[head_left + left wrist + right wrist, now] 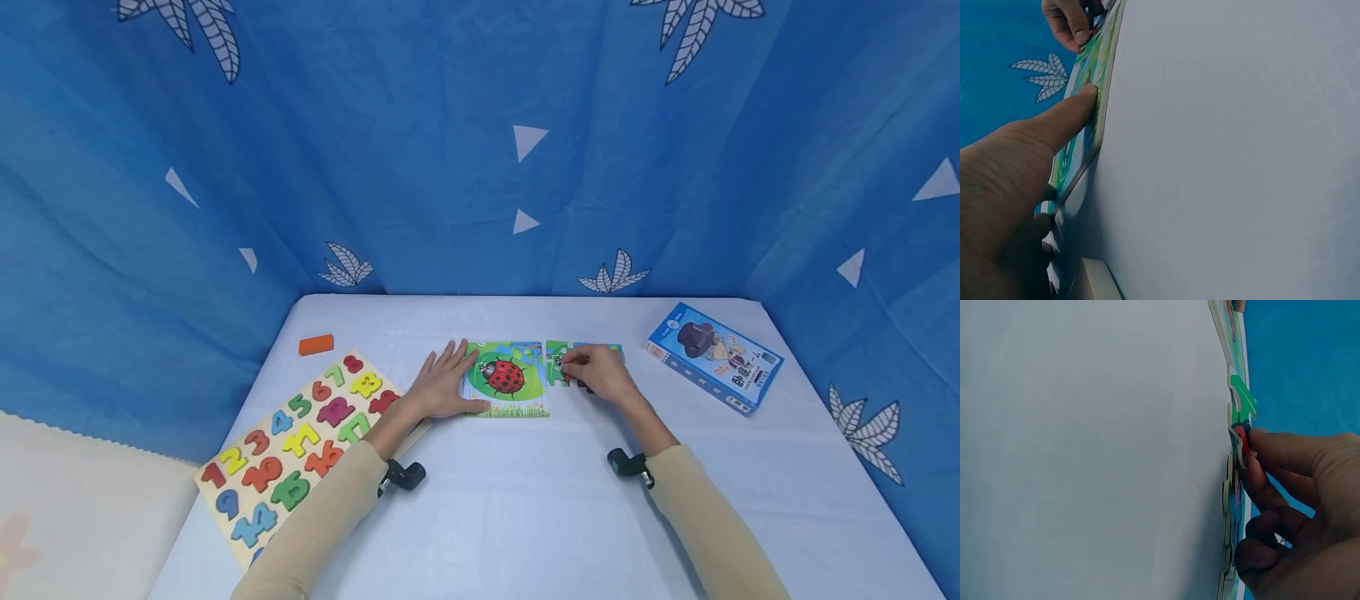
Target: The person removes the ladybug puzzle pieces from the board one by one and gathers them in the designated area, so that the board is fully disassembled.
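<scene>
A square ladybug picture board (525, 398) lies flat at the middle of the white table. My left hand (437, 390) rests along its left side with fingers spread, the thumb pressing on the lower left corner. Just right of the board are several jigsaw pieces (555, 347) in green, blue and red, partly hidden under my right hand (606, 375). That hand pinches a red and green puzzle piece (1242, 439) between thumb and fingers, tilted up from the table in the right wrist view. More flat pieces (1227, 499) lie below those fingers.
A wooden number board (247, 437) with colourful numerals lies at the left, partly under the left forearm. An orange block (317, 344) sits near the back left. At the right lies a blue game box (714, 357). Blue curtains (465, 150) hang around the table (517, 517).
</scene>
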Demonstrator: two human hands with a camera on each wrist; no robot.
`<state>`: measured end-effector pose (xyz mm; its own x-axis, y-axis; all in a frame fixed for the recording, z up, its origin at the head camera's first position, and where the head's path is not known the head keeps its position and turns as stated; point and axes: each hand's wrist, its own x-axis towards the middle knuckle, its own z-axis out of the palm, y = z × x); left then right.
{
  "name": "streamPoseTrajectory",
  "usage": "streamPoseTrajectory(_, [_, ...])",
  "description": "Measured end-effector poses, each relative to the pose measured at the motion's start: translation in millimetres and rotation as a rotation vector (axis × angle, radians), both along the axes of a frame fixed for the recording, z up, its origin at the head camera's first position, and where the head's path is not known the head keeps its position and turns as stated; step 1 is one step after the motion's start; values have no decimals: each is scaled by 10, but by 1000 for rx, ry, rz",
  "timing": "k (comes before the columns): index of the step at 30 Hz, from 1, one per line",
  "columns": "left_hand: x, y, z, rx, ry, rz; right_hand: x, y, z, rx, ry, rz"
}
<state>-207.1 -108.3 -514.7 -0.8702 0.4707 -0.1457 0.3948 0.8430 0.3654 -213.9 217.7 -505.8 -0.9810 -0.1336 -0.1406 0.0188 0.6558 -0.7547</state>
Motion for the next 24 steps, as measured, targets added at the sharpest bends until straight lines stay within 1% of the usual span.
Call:
streamPoseTrajectory(7, [5, -6, -15, 9, 3, -1, 8, -19, -3, 17, 6, -3])
streamPoseTrajectory(15, [3, -7, -19, 14, 2, 5, 2, -25, -21, 41, 36, 7])
streamPoseTrajectory(24, [-9, -3, -24, 0, -1, 4, -11, -58, -19, 58, 60, 3])
